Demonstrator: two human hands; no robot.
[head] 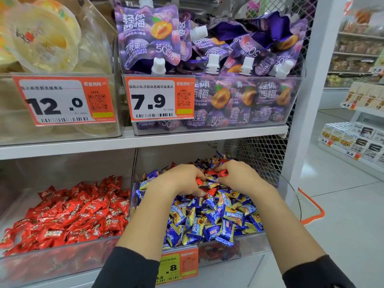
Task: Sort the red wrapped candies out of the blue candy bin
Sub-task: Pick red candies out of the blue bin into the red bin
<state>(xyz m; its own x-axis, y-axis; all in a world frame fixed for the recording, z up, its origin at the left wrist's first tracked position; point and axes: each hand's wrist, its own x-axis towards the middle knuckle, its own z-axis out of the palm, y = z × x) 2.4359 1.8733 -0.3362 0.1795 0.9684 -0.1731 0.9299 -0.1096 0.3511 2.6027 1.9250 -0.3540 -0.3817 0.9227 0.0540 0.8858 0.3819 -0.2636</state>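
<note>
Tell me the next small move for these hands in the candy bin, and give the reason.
Probably lift the left hand clear and carry its red candies to the red candy bin alongside. Its grip already looks full, while the right hand is pinching more red ones among the blue candies.

Retail snack shop: white shelving (pixel 145 140) carrying clear bulk bins (pixel 228 129) of wrapped sweets and jelly pouches (pixel 145 36), orange price tags (pixel 162 98) with barcodes and QR codes, further stocked shelves (pixel 353 142) across the aisle.

You face white shop shelving (pixel 133 140) with a mesh back panel (pixel 259 154); pale tiled floor (pixel 342 204) lies rightward.
</note>
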